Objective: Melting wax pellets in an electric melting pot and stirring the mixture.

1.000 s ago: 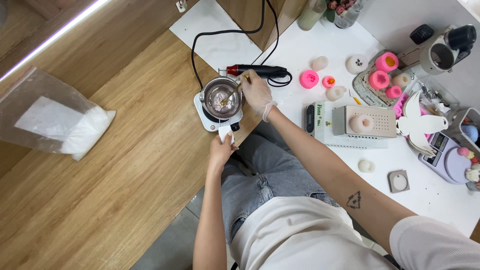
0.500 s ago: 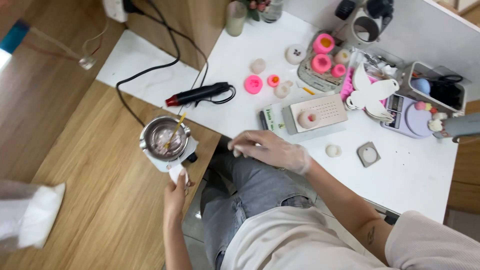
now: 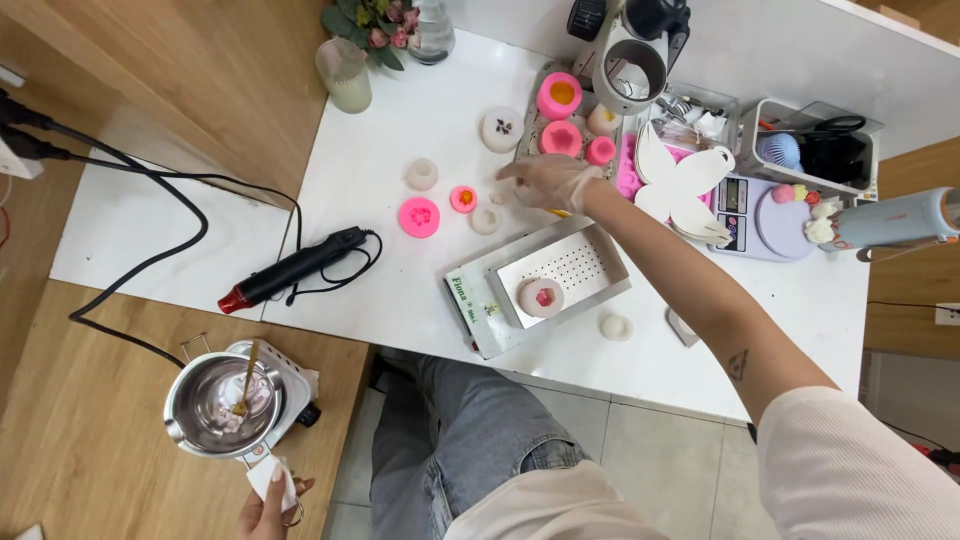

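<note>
My right hand (image 3: 545, 180), in a thin clear glove, reaches across the white table (image 3: 380, 170) with fingers spread and nothing in it. Its fingertips hover by a small clear mould (image 3: 486, 219) and a pink mould (image 3: 463, 198). My left hand (image 3: 268, 505) at the bottom edge pinches a folded white cloth (image 3: 268, 477) against the handle of a steel melting pot (image 3: 218, 402). The pot sits on a small white hotplate (image 3: 295, 385) with a yellow stirring stick (image 3: 246, 376) standing in it.
A black and red heat gun (image 3: 290, 268) lies on the table, its cable trailing left. A perforated metal box (image 3: 560, 272) carries a round candle (image 3: 541, 297). Behind are pink moulds on a tray (image 3: 562, 120), white butterfly cutouts (image 3: 680, 180), a scale (image 3: 762, 212) and a flower vase (image 3: 372, 20).
My right hand let go of the stick in the pot, swung right across my lap and reached up to the small moulds. The view turned right; my left hand kept its hold.
</note>
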